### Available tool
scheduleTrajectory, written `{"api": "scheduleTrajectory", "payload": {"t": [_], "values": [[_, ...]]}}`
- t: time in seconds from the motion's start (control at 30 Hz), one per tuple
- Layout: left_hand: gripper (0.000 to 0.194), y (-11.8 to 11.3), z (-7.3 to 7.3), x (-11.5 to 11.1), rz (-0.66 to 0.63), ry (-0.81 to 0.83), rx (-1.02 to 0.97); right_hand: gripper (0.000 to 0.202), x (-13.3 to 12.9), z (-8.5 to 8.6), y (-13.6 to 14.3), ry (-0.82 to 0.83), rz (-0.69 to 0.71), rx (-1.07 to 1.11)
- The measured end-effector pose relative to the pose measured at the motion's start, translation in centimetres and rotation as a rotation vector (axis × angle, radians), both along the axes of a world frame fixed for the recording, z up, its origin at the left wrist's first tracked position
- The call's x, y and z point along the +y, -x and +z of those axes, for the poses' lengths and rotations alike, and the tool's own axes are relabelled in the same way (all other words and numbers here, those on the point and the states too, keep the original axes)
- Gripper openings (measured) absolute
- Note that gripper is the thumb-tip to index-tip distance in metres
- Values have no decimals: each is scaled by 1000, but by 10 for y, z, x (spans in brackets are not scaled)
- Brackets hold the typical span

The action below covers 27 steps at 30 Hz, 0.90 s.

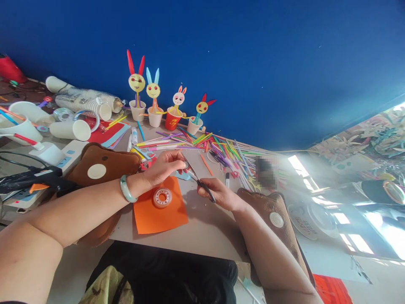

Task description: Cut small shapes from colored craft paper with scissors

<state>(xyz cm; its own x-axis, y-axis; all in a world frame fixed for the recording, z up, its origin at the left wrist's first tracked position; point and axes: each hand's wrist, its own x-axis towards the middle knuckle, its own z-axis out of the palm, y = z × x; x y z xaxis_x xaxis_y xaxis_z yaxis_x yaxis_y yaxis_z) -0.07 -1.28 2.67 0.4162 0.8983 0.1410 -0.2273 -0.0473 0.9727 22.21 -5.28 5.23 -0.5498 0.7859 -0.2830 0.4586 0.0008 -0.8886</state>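
My right hand (220, 193) grips a pair of scissors (207, 190) by the dark handles, its blades pointing up and left. The blades meet the fingertips of my left hand (166, 166), which are pinched together. Whatever they hold is too small to make out. On the table under my left wrist lies a square sheet of orange paper (145, 217). A roll of tape (169, 197) rests on that sheet. Just beyond the paper, partly covered by my left hand, is a light blue piece (186, 175).
Several rabbit-faced paper cups (138, 110) stand along the blue wall. Coloured sticks (221, 154) lie scattered before them. Brown cushions (110, 158) flank the work area. At left are a black glue gun (41, 177), a power strip (71, 152) and white paper cups (72, 130).
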Motion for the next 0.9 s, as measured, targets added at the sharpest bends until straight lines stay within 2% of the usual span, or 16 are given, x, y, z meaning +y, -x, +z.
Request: {"api": "scheduleTrajectory", "payload": {"t": [0.4,0.57,0.73,0.8,0.9], "values": [[12,2,7,-2,0,26,15,55,1,-5,0,20,-40,2],[18,-2,6,-1,17,112,-8,50,1,-9,4,-131,-228,69],[25,-8,-5,-3,-13,250,25,36,-1,-19,9,-240,-495,191],[26,-10,-9,-5,-29,253,65,30,-2,-22,11,-270,-546,215],[27,-13,-13,-9,-55,237,91,26,-3,-26,14,-312,-549,235]]}}
